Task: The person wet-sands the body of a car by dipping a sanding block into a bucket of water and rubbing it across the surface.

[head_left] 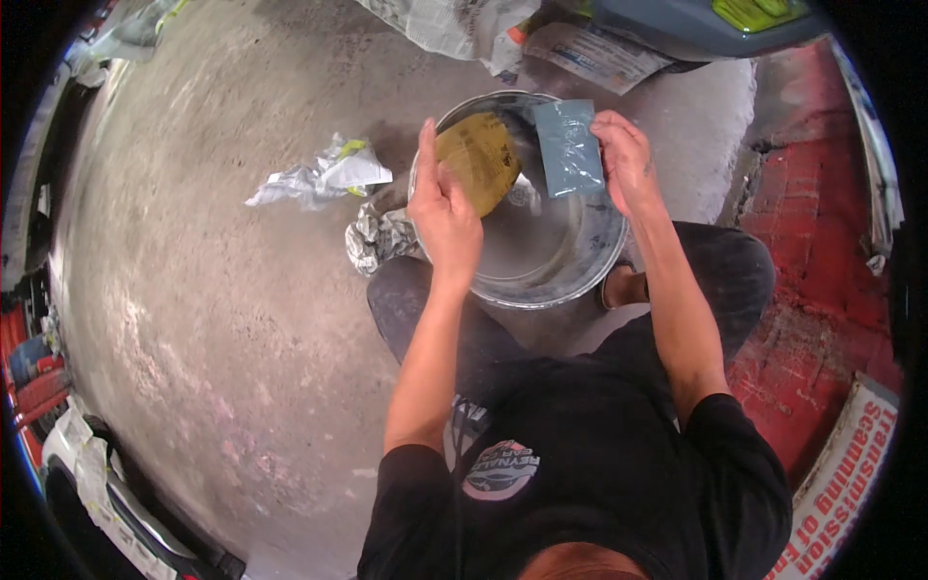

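Note:
A round metal bucket point(541, 280) with cloudy water stands on the concrete floor between my knees. My left hand point(443, 215) grips a round yellow-brown sanding disc point(478, 159) held over the bucket's left rim. My right hand point(626, 159) pinches a rectangular grey-blue sheet of sandpaper point(568, 147) by its right edge, above the bucket's far side. The two pieces sit side by side, close but apart. A pale scrap point(525, 196) shows inside the bucket under them.
Crumpled newspaper point(324, 176) lies on the floor to the left, and another wad point(379, 237) touches the bucket's left side. More newspaper point(590, 48) lies under a grey panel point(696, 24) at the top. A red painted floor strip point(822, 242) runs along the right.

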Motion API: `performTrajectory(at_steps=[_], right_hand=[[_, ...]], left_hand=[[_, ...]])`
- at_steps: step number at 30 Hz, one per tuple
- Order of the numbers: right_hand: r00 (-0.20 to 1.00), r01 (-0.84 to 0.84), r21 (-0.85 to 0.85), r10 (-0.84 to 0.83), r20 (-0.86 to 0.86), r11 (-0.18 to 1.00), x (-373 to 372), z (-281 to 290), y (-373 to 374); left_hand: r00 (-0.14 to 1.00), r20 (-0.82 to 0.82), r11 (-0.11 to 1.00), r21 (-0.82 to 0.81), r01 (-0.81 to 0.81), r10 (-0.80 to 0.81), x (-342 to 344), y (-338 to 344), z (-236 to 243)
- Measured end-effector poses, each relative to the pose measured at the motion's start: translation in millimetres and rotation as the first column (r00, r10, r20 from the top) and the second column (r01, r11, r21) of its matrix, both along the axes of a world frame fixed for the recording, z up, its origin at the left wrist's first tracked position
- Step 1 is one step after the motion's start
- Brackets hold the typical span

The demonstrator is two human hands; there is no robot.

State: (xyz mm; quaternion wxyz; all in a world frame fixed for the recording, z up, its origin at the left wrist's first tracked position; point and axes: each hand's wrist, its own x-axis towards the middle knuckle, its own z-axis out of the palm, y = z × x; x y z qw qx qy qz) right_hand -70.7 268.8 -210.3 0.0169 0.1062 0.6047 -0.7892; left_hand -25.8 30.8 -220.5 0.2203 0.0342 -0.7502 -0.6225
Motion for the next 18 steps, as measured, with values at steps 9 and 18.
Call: performTrajectory(at_steps=[9,18], right_hand=[[0.951,-0.214,0.398,0.283,-0.122,0.892,11.8,-7.5,-52.6],[0.946,-0.253,0.318,0.303,-0.118,0.914,17.8,7.9,-71.1]], left_hand=[[0.91,0.289,0.931,0.3,0.207,-0.296,-8.9,-9.0,-13.5],[0.926,0.174,0.866,0.444,0.231,-0.336,-4.0,-3.5,-15.9]])
